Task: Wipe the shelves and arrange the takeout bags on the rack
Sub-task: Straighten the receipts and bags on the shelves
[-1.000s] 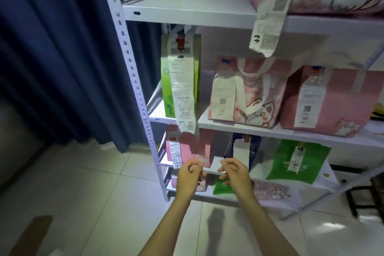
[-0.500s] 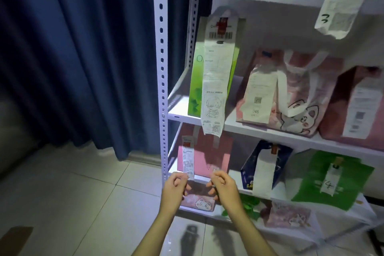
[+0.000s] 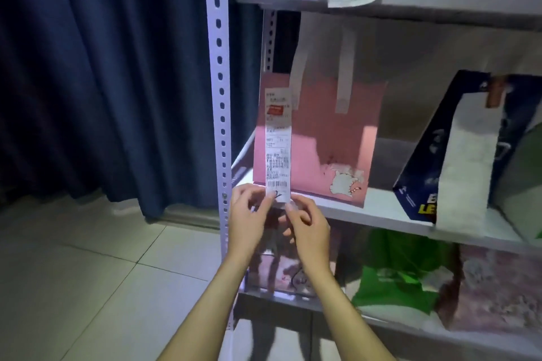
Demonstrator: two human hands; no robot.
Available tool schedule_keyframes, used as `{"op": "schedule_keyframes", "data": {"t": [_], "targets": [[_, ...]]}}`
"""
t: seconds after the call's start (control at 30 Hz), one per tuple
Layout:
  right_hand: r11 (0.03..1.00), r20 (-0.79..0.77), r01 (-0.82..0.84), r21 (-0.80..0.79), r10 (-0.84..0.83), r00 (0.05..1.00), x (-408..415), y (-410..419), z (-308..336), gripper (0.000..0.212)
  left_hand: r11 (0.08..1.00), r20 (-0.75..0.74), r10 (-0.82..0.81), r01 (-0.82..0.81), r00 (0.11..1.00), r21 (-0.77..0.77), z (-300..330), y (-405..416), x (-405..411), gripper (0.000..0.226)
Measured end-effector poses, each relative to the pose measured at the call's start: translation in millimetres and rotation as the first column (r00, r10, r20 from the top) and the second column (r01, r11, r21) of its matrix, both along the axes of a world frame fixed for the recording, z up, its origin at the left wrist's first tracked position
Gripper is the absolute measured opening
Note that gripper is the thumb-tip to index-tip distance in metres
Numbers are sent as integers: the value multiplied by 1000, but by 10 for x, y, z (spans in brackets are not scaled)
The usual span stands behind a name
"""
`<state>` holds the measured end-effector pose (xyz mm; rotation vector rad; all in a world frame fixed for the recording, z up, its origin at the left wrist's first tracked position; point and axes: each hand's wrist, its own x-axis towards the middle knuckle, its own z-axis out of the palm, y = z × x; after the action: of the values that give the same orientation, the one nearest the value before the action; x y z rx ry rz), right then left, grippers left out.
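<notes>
The pink bag [image 3: 319,138] stands upright at the left end of a lower shelf [image 3: 378,208] of the rack [image 3: 218,97], close to the left post, and a long receipt [image 3: 278,149] hangs down its front past the shelf edge. Both hands meet at the lower end of this receipt: the left hand [image 3: 249,220] pinches its left corner with thumb and fingertips, and the right hand [image 3: 308,228] pinches the bottom edge from the right side, fingers curled. Both forearms come up from the near bottom of the view, almost parallel, with the wrists bent a little toward each other. The receipt is thin paper, so I think it is very light and it will tear or pull off from the bag if it is tugged; it should only be held softly at the edge, as now. The bag looks like stiff paper with flat white handles; it probably keeps its shape but can crease, and how heavy it is I cannot tell. To move it, I would take the handles or hold both sides of the body, not the receipt. To the right on the same shelf a dark blue bag [image 3: 445,141] leans, well apart from the pink one. On the shelf under it lies a green bag [image 3: 401,272]. A blue curtain [image 3: 102,67] hangs at the left, over a tiled floor [image 3: 88,287].
</notes>
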<state>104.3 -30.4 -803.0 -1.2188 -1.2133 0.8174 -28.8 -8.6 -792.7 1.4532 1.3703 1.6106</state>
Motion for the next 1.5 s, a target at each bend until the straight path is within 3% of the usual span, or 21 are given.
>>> {"op": "schedule_keyframes", "data": {"t": [0.23,0.4,0.47,0.73,0.97,1.1,1.2,1.5], "targets": [[999,-122,19,37,-15,992,-51,-57,-45,9,997,46,-61,58,997,55,-75,42,-117,7],[997,-87,57,58,-51,995,146,-210,31,12,988,250,118,-138,961,65,-111,-289,76,16],[993,-71,79,83,-73,995,278,-277,64,12,989,264,89,-118,960,95,-141,-406,242,14],[957,-19,231,174,-231,973,1078,-542,235,10,970,125,-224,209,967,124,-71,-500,1055,6],[867,-162,471,161,-448,879,2029,-761,251,17,898,89,-436,426,895,112,57,-551,1831,7],[857,-162,512,61,-498,852,2346,-827,165,27,870,74,-492,486,867,86,119,-583,2168,10],[881,-100,473,1,-471,877,2458,-837,87,22,863,76,-505,503,860,49,168,-565,2347,17],[900,-41,435,-22,-436,899,2502,-882,11,19,870,8,-493,493,870,-5,148,-550,2510,29]]}}
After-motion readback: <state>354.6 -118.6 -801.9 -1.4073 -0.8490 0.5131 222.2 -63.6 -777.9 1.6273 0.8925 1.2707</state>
